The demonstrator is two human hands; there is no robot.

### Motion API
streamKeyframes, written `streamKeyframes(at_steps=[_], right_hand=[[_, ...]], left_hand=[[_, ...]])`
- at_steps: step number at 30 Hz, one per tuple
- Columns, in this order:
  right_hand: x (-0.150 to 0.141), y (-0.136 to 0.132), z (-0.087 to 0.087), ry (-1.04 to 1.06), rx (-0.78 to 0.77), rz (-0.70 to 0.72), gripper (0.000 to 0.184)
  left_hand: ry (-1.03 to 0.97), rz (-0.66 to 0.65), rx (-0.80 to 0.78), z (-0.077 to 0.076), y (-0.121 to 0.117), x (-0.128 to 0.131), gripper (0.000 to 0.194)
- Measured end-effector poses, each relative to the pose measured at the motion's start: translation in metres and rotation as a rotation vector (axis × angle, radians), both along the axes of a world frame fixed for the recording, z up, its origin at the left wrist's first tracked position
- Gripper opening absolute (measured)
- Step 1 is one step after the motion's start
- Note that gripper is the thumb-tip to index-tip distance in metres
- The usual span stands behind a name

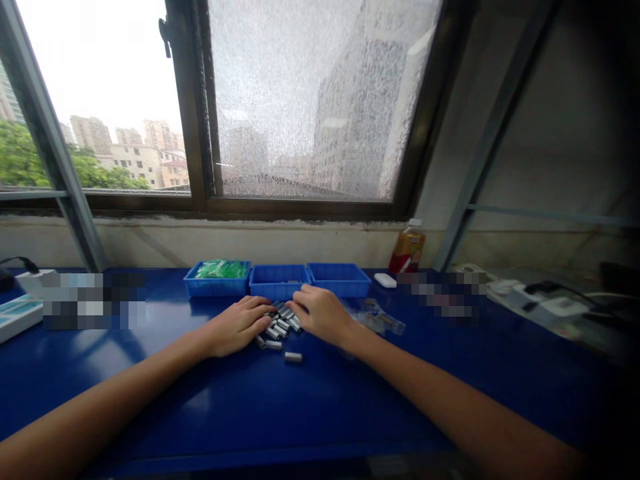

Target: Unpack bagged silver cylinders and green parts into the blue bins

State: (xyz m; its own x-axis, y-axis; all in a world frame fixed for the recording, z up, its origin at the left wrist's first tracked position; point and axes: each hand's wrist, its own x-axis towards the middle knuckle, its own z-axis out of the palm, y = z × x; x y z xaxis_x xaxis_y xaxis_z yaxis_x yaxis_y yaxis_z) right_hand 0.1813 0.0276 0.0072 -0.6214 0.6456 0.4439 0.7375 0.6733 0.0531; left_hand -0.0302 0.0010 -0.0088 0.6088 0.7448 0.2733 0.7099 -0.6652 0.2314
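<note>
A small pile of short silvery metal cylinders [281, 328] lies on the blue table [240, 407], between my two hands. One loose cylinder [293, 357] sits apart, nearer to me. My left hand [240, 327] rests at the pile's left side, fingers stretched out and palm down, touching or just over the nearest pieces. Over the right side of the pile is my right hand [323, 313], its fingers curled in toward the thumb. Whatever may be between those fingertips is hidden.
Behind the pile stand three blue bins: the left bin [216, 288] holds green packets, then come the middle bin [275, 291] and right bin [343, 289]. Clear plastic bags [380, 320] lie to the right. A drink bottle [407, 250] and white case [385, 281] stand farther back.
</note>
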Motion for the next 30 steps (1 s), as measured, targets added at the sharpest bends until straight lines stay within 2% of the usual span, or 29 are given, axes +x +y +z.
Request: streamKeyframes(at_steps=[3,4,7,10,14,19,23,25,28,30], right_hand=[[0.02,-0.001,0.02,-0.052,-0.089,0.054,0.023],[0.029,0.0,0.026,-0.069,-0.149,0.032,0.023],[0.056,0.006,0.036,-0.08,-0.286,-0.154,0.025],[0.069,0.012,0.032,-0.163,-0.329,-0.268,0.027],[0.062,0.01,0.021,-0.221,-0.384,-0.232,0.032],[0.05,0.005,0.019,-0.13,-0.291,-0.153,0.013],[0.043,0.001,0.028,0.126,-0.118,-0.139,0.009],[0.036,-0.007,0.033,0.313,-0.044,-0.125,0.012],[0.022,-0.025,0.031,0.485,0.0,-0.046,0.017],[0.012,-0.038,0.023,0.467,0.01,0.087,0.016]], left_hand=[[0.0,-0.02,-0.005,0.001,-0.004,0.0,0.042],[-0.002,-0.018,-0.009,0.001,-0.005,0.0,0.041],[-0.013,-0.01,-0.017,0.001,-0.007,0.0,0.041],[-0.014,-0.02,-0.029,0.0,-0.008,-0.001,0.043],[-0.015,-0.013,-0.045,-0.001,-0.009,0.002,0.041],[-0.041,0.057,-0.003,-0.004,-0.01,0.006,0.036],[-0.231,0.085,0.055,0.002,-0.015,0.011,0.031],[-0.41,0.115,-0.063,0.009,-0.02,0.016,0.033],[-0.782,0.112,-0.49,0.015,-0.029,0.026,0.047],[-0.995,0.073,-0.717,0.016,-0.034,0.033,0.048]])
